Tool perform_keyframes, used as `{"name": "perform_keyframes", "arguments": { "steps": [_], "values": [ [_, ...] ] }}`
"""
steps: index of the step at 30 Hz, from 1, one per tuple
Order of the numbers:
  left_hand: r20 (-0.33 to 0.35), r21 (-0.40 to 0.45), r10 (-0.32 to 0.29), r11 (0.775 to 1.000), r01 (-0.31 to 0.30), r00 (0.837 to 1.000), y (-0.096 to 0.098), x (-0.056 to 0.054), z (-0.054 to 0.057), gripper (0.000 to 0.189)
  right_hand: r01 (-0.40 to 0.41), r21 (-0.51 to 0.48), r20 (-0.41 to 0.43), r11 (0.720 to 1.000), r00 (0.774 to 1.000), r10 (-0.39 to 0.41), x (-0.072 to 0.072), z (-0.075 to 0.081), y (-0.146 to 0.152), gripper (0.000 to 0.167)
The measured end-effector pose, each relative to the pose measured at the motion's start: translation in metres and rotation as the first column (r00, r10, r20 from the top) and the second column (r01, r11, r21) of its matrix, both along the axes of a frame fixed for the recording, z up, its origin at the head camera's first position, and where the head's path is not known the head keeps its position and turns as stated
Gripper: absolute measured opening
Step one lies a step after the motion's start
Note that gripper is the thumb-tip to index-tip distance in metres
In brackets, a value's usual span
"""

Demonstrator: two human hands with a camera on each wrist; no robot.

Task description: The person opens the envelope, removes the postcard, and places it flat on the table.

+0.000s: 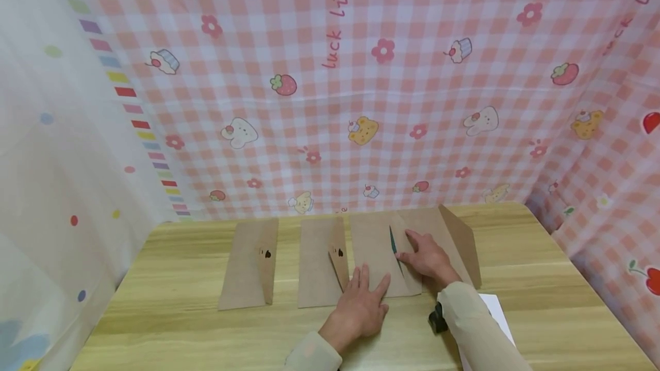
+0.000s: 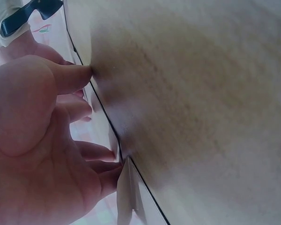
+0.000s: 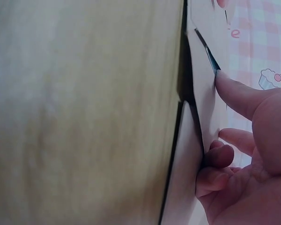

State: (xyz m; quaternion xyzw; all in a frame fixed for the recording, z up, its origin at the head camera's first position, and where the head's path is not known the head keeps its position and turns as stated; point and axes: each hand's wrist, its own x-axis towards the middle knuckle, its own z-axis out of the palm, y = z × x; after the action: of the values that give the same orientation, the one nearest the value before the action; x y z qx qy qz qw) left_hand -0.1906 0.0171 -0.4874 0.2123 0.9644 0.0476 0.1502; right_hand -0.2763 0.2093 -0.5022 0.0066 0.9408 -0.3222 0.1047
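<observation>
Several brown kraft paper pieces lie in a row on the wooden table, and both hands are at the third one from the left, a sheet [image 1: 370, 239] with a narrow dark green sliver [image 1: 394, 245] showing along a slit. My left hand [image 1: 359, 305] rests with spread fingers on its near left edge. My right hand [image 1: 425, 253] lies on its right side, thumb tip touching the sliver and index finger stretched on the paper. In the right wrist view the paper [image 3: 203, 93] bulges up at its near edge; the right hand's other fingers are bent beside the index finger.
Left of the hands lie two kraft pieces, one [image 1: 244, 268] and another [image 1: 315, 262], each with a folded flap and small dark print. At the right a kraft panel [image 1: 461, 239] stands folded up. A white sheet [image 1: 497, 316] lies partly under my right forearm. Patterned cloth [image 1: 309, 102] hangs behind.
</observation>
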Motion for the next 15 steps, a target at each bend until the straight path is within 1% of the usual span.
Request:
{"name": "perform_keyframes", "arguments": {
  "steps": [8,15],
  "values": [
    [0.020,0.004,0.009,1.000,-0.009,1.000,0.0003,0.0000,-0.0003,0.056,-0.040,0.023,-0.021,0.999,0.999,0.041,-0.0011,-0.0013,0.0015,0.069],
    [0.021,0.004,0.003,1.000,-0.003,1.000,-0.0002,-0.0010,0.0005,0.056,-0.030,0.007,0.005,1.000,1.000,0.030,-0.0020,0.0012,0.0009,0.073]
  ]
}}
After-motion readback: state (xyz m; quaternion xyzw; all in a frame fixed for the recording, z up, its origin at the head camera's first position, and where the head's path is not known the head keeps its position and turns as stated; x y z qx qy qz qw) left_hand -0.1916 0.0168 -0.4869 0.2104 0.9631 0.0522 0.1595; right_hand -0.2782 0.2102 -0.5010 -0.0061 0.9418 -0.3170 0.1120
